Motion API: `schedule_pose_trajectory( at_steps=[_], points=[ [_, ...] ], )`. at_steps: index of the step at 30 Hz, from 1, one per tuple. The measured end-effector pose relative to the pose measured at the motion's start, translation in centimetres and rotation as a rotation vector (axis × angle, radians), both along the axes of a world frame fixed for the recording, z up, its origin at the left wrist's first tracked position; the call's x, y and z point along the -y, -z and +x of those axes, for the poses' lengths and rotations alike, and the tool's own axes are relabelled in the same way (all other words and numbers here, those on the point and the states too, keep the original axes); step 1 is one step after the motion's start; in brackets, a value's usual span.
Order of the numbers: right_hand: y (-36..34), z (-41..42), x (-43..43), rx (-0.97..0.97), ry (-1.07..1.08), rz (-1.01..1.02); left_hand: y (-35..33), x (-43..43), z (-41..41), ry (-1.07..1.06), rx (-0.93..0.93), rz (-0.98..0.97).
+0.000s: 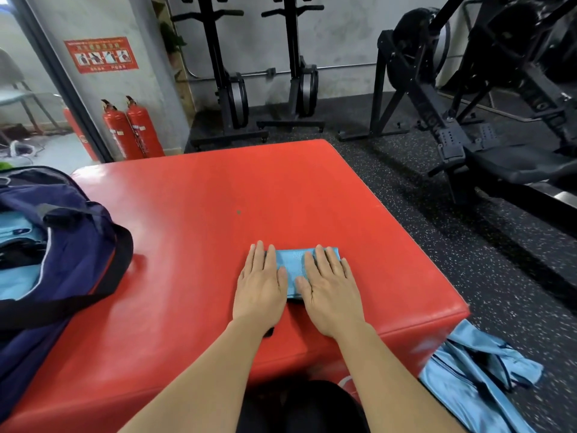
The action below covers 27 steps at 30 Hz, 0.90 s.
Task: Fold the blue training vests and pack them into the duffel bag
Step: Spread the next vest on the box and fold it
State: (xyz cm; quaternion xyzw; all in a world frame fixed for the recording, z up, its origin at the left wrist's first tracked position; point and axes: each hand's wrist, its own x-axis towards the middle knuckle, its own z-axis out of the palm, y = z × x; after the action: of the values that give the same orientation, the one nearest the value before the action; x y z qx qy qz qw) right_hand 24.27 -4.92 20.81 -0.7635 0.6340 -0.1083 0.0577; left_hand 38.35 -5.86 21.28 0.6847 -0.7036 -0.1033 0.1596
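While both of my palms press down on the folded blue vest (292,267), my fingers lie straight and close together, gripping nothing. My left hand (260,285) covers the vest's left end, with its outer fingers over the edge of the cloth. My right hand (327,292) lies flat over the right end, and only a strip of blue shows between my thumbs. The vest is a small, compact rectangle. It sits on the red padded block (203,189), near the edge closest to my wrists.

Well off to the left of my left hand stands the navy duffel bag (78,251), on the same block. Its top is open, and light blue cloth (17,281) shows inside. A black strap (120,260) hangs down the side of the bag that faces my left hand.

Below and to the right of my right hand, off the block's corner, a loose heap of light blue vests (468,373) lies on the speckled floor (452,245).

Far ahead of my fingertips and to the left, two red fire extinguishers (134,129) stand against the wall. Straight ahead are two black upright exercise machines (265,89).
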Motion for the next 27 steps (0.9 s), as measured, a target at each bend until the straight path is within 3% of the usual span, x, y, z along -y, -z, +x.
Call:
schedule_pose_trajectory(
  at_steps=[4, 8, 13, 16, 19, 22, 27],
  points=[
    [0.3, 0.2, -0.4, 0.079, 0.112, -0.030, -0.2, -1.5, -0.1, -0.289, 0.028, -0.055],
    [0.3, 0.8, -0.7, 0.205, 0.352, -0.143, -1.5, -2.0, 0.0, -0.356, 0.000, 0.066],
    [-1.8, -0.2, 0.3, 0.355, 0.563, 0.109, -3.2, -1.0, 1.0, -0.431, -0.237, 0.312],
    [-3.0, -1.2, 1.8, 0.336, 0.610, 0.308, -3.6, -1.7, 1.0, -0.399, -0.253, 0.336],
    [-3.7, -1.5, 2.4, 0.347, 0.607, 0.445, -3.9, -3.0, 1.5, -0.344, -0.362, 0.281],
    [-4.1, -0.2, 1.7, 0.383, 0.496, 0.399, -4.1, -4.2, 3.8, -0.312, -0.609, 0.185],
    [-6.3, 4.1, -1.5, 0.723, 0.269, 0.278, -5.0, -6.8, 9.7, -0.348, -0.769, 0.067]
  ],
)
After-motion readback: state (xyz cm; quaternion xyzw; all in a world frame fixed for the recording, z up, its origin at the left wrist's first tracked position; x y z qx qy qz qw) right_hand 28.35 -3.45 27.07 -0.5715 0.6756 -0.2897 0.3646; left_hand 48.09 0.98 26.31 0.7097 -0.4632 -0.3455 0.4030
